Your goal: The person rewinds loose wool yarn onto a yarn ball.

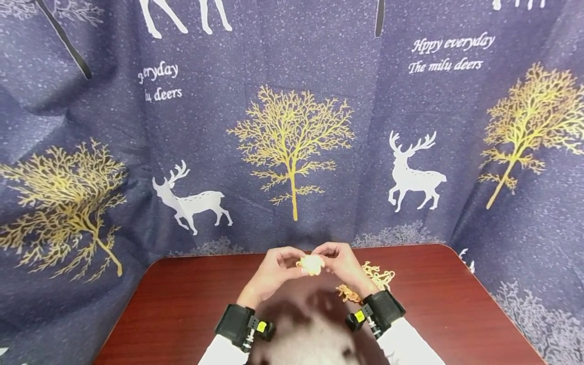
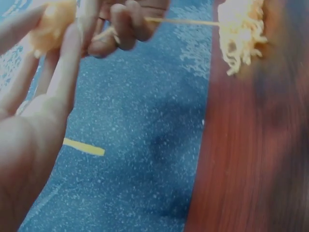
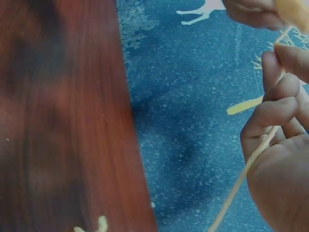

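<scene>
A small yellow ball of yarn (image 1: 312, 264) is held up between the hands, over the far edge of the table. My left hand (image 1: 274, 268) grips it with thumb and fingertips; the left wrist view shows the fingers around the ball (image 2: 55, 26). Close beside it, my right hand (image 1: 342, 263) pinches a yarn strand (image 3: 236, 186) between thumb and forefinger. That strand passes through the curled fingers and runs back to a loose yarn pile (image 2: 241, 34) on the table. In the head view the right forearm partly hides the pile (image 1: 378, 276).
The red-brown wooden table (image 1: 196, 304) has rounded far corners. Right behind it hangs a blue cloth (image 1: 319, 56) printed with deer and trees. Black straps with small cameras circle both wrists. A pale blurred patch (image 1: 310, 337) shows between the forearms.
</scene>
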A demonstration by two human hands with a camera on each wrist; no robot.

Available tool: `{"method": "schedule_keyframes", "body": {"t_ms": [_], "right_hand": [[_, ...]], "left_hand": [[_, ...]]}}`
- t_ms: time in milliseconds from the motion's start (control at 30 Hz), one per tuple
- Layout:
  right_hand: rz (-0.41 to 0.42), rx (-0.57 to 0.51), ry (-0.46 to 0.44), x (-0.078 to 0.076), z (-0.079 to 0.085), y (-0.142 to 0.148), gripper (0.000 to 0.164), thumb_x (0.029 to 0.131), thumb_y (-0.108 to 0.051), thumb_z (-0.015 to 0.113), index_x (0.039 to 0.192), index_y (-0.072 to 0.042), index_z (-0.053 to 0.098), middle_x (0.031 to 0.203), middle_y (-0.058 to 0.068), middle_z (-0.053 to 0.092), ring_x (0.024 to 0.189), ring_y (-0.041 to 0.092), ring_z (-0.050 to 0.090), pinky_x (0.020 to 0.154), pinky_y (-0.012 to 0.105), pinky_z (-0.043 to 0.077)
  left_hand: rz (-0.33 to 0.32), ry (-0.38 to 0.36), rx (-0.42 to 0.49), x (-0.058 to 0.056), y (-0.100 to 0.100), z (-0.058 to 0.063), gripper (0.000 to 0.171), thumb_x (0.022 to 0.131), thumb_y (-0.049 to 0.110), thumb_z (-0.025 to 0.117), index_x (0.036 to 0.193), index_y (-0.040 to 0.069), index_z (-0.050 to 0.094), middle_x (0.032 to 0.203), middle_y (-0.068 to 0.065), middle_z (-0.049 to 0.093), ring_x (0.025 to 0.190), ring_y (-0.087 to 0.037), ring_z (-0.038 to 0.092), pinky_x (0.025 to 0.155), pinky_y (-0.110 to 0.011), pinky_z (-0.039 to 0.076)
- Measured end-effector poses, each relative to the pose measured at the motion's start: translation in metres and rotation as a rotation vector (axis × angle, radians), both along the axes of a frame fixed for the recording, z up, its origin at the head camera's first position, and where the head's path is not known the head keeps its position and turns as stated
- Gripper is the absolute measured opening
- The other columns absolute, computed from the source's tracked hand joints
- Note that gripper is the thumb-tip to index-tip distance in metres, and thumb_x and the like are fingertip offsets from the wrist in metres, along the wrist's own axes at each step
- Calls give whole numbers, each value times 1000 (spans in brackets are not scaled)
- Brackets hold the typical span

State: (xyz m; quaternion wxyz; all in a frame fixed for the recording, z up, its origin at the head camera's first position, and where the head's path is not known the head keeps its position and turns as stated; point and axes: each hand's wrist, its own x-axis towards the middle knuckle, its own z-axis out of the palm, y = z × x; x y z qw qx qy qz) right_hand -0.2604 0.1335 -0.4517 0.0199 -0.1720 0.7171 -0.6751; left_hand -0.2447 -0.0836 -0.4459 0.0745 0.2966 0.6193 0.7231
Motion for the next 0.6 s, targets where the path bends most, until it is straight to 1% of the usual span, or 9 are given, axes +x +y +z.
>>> {"method": "schedule_keyframes", "body": {"t_ms": [67,167,267,367,467,533,600], "right_hand": [[3,14,-1,1,-3,-1,17,86,-1,74,100,9,70,80,-1,72,55,6,50,48,17,42],[14,37,5,5,-5,-4,18,86,-5,76,99,6,71,81,1,72,57,7,52,49,18,44],[18,61,12,7,-7,-7,17,88,-8,77,99,3,73,84,7,72,59,8,54,49,20,45],[6,101,20,10,-6,-10,14,88,-8,77,98,2,74,85,11,72,59,8,54,48,19,44],[-9,150,44,14,-2,-13,10,89,-4,75,96,2,74,85,16,72,57,9,53,47,19,43],[-13,173,74,17,1,-15,9,88,0,75,95,5,73,84,21,71,57,10,53,47,18,43],[-11,196,115,19,4,-16,8,87,3,74,94,7,72,84,23,70,59,11,55,51,19,46]], "left_hand": [[79,-42,63,-1,1,1,33,83,-10,73,113,-18,61,106,-5,72,99,-17,69,87,-30,58],[202,-90,132,-4,4,2,34,83,-12,72,114,-18,61,105,-6,72,98,-16,69,88,-29,58],[331,-116,139,-6,7,2,34,82,-11,73,113,-17,63,104,-9,72,95,-15,69,86,-27,58],[444,-118,128,-6,10,3,33,82,-7,76,112,-15,64,104,-13,71,93,-16,69,83,-25,58],[550,-75,87,-6,13,3,30,81,-5,78,109,-12,68,103,-17,71,91,-19,69,79,-25,58],[615,-14,28,-6,14,1,27,81,-3,80,106,-8,70,101,-17,72,91,-21,70,78,-26,59],[684,72,-62,-7,15,-2,24,79,-2,82,102,-4,72,98,-16,72,89,-23,71,77,-28,60]]}}
